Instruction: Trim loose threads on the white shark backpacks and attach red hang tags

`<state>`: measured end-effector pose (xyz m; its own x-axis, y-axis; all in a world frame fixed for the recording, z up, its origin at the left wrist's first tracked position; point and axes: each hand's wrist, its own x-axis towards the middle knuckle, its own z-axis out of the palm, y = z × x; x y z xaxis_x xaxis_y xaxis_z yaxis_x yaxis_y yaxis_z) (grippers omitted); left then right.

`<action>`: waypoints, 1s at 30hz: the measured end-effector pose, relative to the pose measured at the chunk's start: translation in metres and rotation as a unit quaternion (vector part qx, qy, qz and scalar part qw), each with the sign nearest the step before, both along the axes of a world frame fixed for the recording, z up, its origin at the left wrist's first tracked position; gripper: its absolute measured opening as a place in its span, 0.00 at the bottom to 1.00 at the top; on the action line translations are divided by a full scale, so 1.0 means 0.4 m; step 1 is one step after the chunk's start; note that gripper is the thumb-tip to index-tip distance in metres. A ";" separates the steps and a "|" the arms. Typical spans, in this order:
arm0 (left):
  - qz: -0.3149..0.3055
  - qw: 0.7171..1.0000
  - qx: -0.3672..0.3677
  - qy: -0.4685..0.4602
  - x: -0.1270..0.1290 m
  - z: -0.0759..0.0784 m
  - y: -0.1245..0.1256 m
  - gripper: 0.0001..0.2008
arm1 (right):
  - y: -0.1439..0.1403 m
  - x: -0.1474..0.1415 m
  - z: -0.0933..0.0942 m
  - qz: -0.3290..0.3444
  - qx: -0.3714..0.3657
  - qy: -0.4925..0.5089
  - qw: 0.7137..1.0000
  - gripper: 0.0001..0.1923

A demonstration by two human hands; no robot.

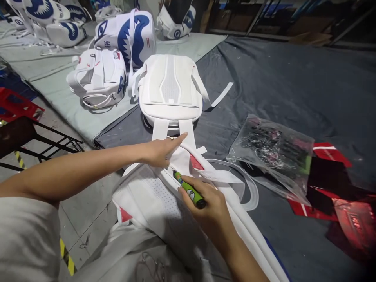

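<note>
A white backpack (138,184) lies across my lap and the table edge, its perforated back panel and red corner tabs showing. On its upper straps rests my left hand (160,152), the index finger stretched out along the white webbing and the thumb apart; the other fingers are partly hidden. My right hand (207,196) grips a green marker pen (190,191), whose narrow end points at the white fabric just below my left hand. I cannot tell whether the pen touches the fabric. Another white backpack (170,84) lies back panel up just beyond the straps.
A clear plastic bag (272,150) of dark small parts lies on the right, beside red and black pieces (329,180). White and blue bags (126,35) stand at the back left. A red stool (19,105) and dark metal frame (35,133) are at the left.
</note>
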<state>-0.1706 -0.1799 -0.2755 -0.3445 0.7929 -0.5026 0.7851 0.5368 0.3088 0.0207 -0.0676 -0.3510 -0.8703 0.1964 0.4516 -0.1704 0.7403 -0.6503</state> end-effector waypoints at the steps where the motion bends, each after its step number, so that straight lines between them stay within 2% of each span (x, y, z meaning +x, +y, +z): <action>1: 0.000 1.000 -0.002 -0.010 -0.004 0.000 0.001 0.53 | -0.004 -0.008 0.003 0.003 -0.008 -0.006 1.000 0.13; 4: -0.002 0.999 0.009 -0.051 -0.019 -0.002 -0.002 0.53 | -0.012 -0.021 0.023 0.003 -0.027 -0.021 0.999 0.12; 8: -0.001 0.992 0.062 -0.106 -0.036 -0.015 -0.027 0.53 | -0.022 -0.020 0.043 0.020 -0.041 -0.043 0.998 0.10; 12: 0.051 0.987 0.090 -0.125 -0.048 -0.035 -0.060 0.53 | -0.044 -0.023 0.031 0.017 -0.015 -0.019 1.000 0.13; 15: 0.080 0.987 0.074 -0.115 -0.049 -0.041 -0.070 0.53 | -0.055 -0.033 0.015 0.014 -0.003 -0.004 1.000 0.13; 19: 0.077 0.991 0.044 -0.099 -0.043 -0.037 -0.063 0.53 | -0.067 -0.050 0.007 0.008 -0.007 0.017 1.000 0.12; 22: 0.076 0.992 0.038 -0.095 -0.040 -0.031 -0.058 0.52 | -0.080 -0.053 0.015 -0.011 0.011 0.023 1.000 0.12; 25: 0.067 0.992 0.029 -0.099 -0.040 -0.026 -0.054 0.53 | -0.088 -0.047 0.031 -0.035 0.039 -0.016 0.998 0.13; 30: 0.056 0.993 0.019 -0.098 -0.043 -0.025 -0.050 0.53 | -0.088 -0.045 0.047 -0.030 0.024 -0.045 0.998 0.13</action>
<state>-0.1879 -0.2000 -0.2855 -0.3301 0.7744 -0.5398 0.6434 0.6030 0.4716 0.0026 -0.1027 -0.3323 -0.8952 0.2296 0.3819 -0.0667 0.7783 -0.6243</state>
